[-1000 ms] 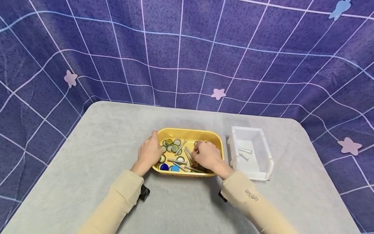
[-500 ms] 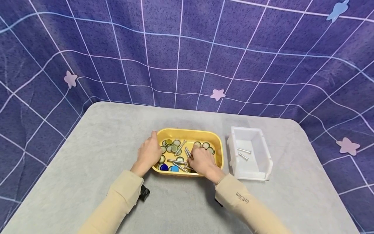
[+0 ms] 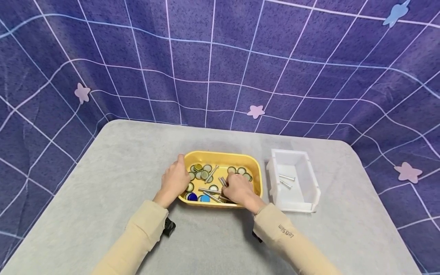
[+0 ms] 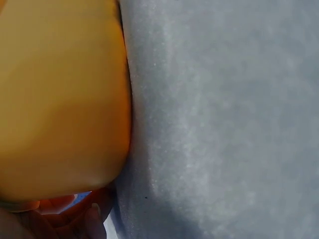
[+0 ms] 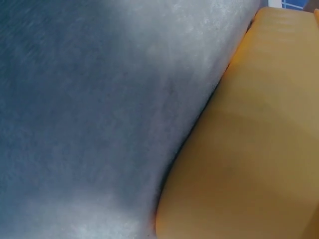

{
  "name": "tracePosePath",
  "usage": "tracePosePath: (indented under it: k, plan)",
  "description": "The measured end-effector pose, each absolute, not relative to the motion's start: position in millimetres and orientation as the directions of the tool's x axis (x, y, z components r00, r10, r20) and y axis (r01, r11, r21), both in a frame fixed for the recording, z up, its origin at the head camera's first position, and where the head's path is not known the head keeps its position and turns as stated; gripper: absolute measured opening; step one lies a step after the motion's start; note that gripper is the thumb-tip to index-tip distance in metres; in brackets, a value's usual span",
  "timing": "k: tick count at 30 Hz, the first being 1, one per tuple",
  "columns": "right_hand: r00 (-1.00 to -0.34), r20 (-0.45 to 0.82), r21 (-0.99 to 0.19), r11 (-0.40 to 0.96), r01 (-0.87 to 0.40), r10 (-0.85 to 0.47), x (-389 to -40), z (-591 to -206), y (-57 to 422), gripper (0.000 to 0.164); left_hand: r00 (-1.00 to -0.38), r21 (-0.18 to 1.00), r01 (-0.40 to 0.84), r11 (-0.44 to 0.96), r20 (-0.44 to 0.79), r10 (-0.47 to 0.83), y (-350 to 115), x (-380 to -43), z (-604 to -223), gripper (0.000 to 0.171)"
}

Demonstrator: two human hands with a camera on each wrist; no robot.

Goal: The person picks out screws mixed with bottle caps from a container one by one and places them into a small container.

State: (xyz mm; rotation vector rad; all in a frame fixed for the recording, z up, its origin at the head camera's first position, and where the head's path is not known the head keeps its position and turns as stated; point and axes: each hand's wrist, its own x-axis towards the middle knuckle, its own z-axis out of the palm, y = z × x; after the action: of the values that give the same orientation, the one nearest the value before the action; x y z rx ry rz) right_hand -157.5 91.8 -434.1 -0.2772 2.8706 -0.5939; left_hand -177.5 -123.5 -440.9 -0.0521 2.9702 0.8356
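Note:
A yellow plastic tray (image 3: 220,153) stands mid-table, holding bottle caps (image 3: 204,175) and several long silver screws (image 3: 211,190). Gripping its left end is my left hand (image 3: 174,179); the left wrist view shows curled fingers (image 4: 94,219) against the tray's outer wall (image 4: 65,99). My right hand (image 3: 238,188) reaches into the tray, right of the middle, with fingers down among the screws. Its fingertips are hidden behind the hand, so a pinch cannot be confirmed. In the right wrist view only the tray's outer side (image 5: 249,129) and the tabletop show.
Right of the tray stands a white open-front bin (image 3: 295,198) with two screws (image 3: 287,177) inside. The grey tabletop (image 3: 213,244) extends around both containers. A purple gridded curtain (image 3: 220,76) hangs behind the table.
My right hand has shifted left within the tray, baring bottle caps at the right, and the screws by its fingers have moved slightly. My left hand stays on the tray's end.

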Motion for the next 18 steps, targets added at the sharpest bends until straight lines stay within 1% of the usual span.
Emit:
tracePosePath:
  k: [3,7,18]
  plan:
    - [-0.961,-0.140,-0.415,0.896,-0.160,-0.237,-159,-435,94,0.021,-0.998,0.519,-0.051,0.853,-0.062,-0.022,-124,-177,-441,0.056]
    - [-0.956,-0.134,-0.438,0.881,-0.180,-0.262,-159,-432,96,0.016,-0.998,0.519,-0.051,0.853,-0.063,-0.021,-125,-177,-441,0.056]
    - [-0.944,-0.144,-0.503,0.843,-0.188,-0.296,-161,-425,103,0.014,-0.998,0.517,-0.053,0.854,-0.064,-0.023,-125,-177,-441,0.056]
